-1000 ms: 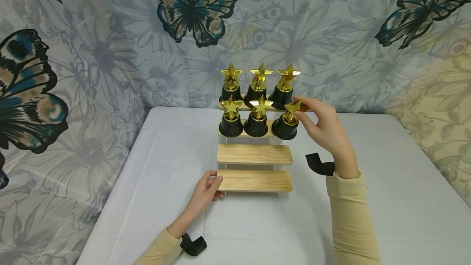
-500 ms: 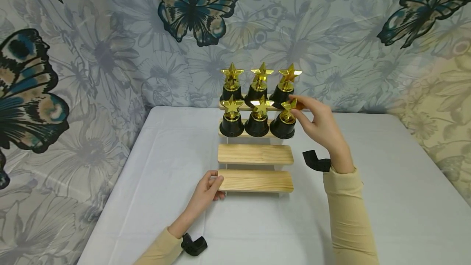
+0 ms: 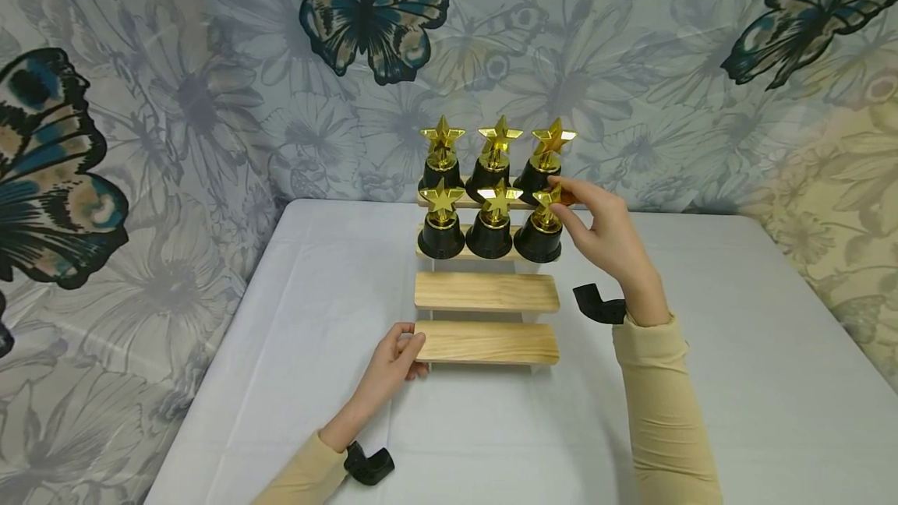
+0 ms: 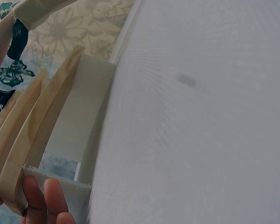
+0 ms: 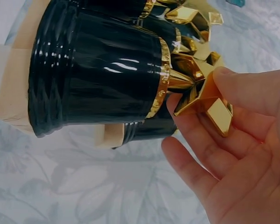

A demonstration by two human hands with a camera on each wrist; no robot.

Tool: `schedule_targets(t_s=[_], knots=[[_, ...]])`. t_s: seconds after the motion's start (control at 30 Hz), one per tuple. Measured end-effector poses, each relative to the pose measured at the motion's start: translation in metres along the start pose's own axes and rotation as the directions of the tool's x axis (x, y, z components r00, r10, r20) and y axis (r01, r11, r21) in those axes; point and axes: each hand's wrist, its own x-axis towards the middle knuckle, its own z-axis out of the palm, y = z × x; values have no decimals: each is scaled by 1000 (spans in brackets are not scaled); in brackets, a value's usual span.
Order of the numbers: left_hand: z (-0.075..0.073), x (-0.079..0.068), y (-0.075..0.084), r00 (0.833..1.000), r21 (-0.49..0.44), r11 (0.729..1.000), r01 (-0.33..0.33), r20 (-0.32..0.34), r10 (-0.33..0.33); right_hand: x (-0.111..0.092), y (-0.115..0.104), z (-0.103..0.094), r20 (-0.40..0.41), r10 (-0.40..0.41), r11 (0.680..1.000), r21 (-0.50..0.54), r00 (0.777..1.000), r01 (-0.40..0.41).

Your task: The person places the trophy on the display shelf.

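Observation:
My right hand [image 3: 603, 232] pinches the gold star of a small trophy [image 3: 539, 236] between thumb and fingers. This trophy has a black round base, seen large in the right wrist view, and stands at the right end of the second shelf from the back. Two like trophies [image 3: 489, 232] stand to its left, and three more [image 3: 440, 154] fill the rear shelf. With its thumb on top and fingers beneath, my left hand [image 3: 393, 353] grips the left end of the front wooden shelf [image 3: 487, 343] of the stepped display stand. The left wrist view shows those fingers [image 4: 55, 193] under the board.
Another bare wooden shelf [image 3: 487, 292] of the stand lies behind the front one. Pale side supports [image 4: 91, 93] carry the boards. The stand rests on a white-covered table [image 3: 758, 380], with a butterfly-patterned cloth [image 3: 231, 100] hanging behind it.
My right hand has moved slightly left with the trophy, which now stands upright and closer to its neighbour instead of leaning. My left hand has kept its place on the front shelf.

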Motion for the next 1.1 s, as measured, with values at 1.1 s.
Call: schedule_targets(t_s=[1.1], knots=[[0, -1, 3, 1000, 31, 999, 17, -14, -16, -43, 3, -8, -89, -18, 998, -67, 996, 12]])
